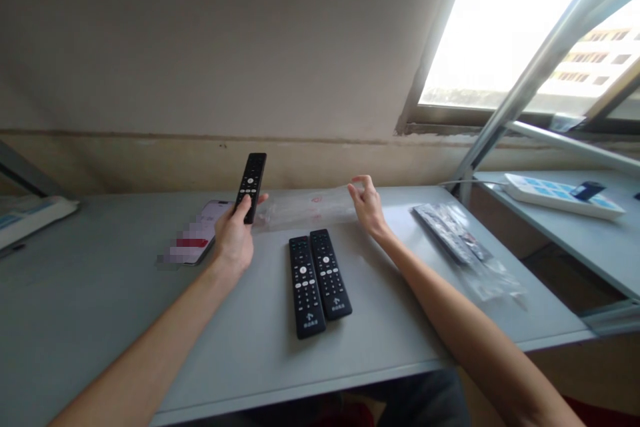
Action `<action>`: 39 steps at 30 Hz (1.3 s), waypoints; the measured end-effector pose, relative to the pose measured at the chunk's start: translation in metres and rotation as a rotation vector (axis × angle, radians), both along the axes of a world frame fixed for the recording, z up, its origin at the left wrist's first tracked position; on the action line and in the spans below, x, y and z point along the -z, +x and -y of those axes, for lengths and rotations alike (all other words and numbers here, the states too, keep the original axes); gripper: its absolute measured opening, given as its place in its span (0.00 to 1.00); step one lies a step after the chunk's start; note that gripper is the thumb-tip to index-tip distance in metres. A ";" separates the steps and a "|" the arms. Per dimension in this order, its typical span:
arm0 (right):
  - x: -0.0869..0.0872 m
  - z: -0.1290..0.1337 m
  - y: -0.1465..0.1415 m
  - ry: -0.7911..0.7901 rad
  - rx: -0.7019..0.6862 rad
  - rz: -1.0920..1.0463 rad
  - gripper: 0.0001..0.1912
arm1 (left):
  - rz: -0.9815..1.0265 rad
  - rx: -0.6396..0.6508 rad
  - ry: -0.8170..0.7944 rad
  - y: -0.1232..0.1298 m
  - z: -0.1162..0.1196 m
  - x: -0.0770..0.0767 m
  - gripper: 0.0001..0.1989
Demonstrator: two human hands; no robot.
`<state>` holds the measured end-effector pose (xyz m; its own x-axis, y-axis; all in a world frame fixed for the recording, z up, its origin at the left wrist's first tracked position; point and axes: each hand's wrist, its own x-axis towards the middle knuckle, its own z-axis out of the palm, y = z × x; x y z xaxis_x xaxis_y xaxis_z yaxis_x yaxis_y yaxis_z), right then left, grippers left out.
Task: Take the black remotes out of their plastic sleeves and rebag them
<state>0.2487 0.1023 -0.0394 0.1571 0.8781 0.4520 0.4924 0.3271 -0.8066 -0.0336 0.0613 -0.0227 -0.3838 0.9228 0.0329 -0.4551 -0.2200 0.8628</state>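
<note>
Two bare forearms reach out over a grey table (100, 293), each hand busy with its own thing.

The left hand (234, 240) grips the lower end of a slim black remote (251, 185), thumb on its buttons, tipped up off the table. Between the hands, two matching remotes (319, 282) lie side by side, touching, buttons up. The right hand (367, 207), wrist raised, pinches the edge of a clear, crinkled plastic bag (305, 208) with its fingertips. Farther right lie bagged remotes (457, 237).

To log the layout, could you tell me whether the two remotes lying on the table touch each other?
Touching: the head view shows the left remote and right remote lying side by side with no visible gap.
</note>
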 end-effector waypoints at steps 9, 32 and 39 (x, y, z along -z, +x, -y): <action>0.003 -0.003 0.006 -0.067 0.069 0.262 0.22 | 0.050 0.124 -0.032 0.002 0.001 0.003 0.14; 0.015 0.000 0.009 0.057 0.001 0.330 0.29 | 0.029 0.187 0.023 0.001 -0.001 0.003 0.07; 0.009 0.015 0.002 0.090 -0.024 0.304 0.30 | 0.047 0.178 0.034 0.000 -0.002 0.003 0.08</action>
<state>0.2512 0.0871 -0.0481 -0.0179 0.8342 0.5512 0.6977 0.4053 -0.5907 -0.0340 0.0637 -0.0254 -0.2168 0.9749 0.0508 -0.5288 -0.1610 0.8333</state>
